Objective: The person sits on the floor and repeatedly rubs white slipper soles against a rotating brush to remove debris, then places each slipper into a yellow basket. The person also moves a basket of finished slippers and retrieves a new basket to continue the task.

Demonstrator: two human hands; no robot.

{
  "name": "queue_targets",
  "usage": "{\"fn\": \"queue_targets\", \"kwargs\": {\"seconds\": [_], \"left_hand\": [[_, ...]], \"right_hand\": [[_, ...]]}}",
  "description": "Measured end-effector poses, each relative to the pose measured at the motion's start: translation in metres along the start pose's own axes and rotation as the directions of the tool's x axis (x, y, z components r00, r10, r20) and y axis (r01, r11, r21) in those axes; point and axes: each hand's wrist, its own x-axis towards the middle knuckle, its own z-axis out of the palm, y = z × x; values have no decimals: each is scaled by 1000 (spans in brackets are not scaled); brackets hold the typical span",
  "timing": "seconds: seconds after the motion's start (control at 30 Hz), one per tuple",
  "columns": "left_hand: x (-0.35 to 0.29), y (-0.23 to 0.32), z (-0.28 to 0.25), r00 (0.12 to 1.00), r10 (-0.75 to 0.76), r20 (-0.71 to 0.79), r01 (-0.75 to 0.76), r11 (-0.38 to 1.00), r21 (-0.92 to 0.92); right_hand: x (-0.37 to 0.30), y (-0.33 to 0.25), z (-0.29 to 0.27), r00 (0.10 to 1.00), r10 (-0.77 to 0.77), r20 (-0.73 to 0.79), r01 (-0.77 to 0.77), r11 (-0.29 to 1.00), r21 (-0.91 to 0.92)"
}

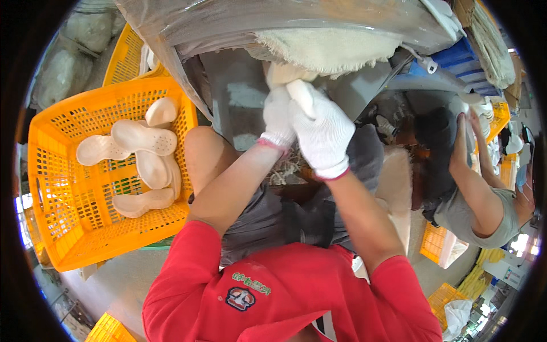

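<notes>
Both of my hands wear white knitted gloves and are close together in front of a frayed cream cloth buffing wheel (pixel 330 51). My left hand (pixel 278 117) is closed round a cream piece (pixel 286 74), which looks like an insole and reaches up beneath the wheel's fringe. My right hand (pixel 327 131) is closed against the left hand, gripping the same piece. Much of the piece is hidden by the gloves and the wheel. On my left, several cream insoles (pixel 149 138), one with small holes, lie in an orange plastic basket (pixel 62 196).
A dusty grey machine hood (pixel 245 17) arches over the wheel. Another orange basket (pixel 122 54) stands behind the first. To the right sits a co-worker (pixel 478 199) with arms stretched forward. A blue crate (pixel 464 65) is at the upper right, and white gloves (pixel 444 17) lie on the hood.
</notes>
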Motion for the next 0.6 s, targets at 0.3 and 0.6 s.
{"fn": "queue_targets", "kwargs": {"seconds": [0.3, 0.6], "left_hand": [[14, -34, -47, 975, -111, 191, 70, 975, 209], [-11, 3, -12, 999, 43, -24, -47, 980, -192]], "right_hand": [[4, -2, 26, 903, 329, 278, -416, 834, 362], [6, -13, -4, 966, 162, 202, -142, 984, -106]]}}
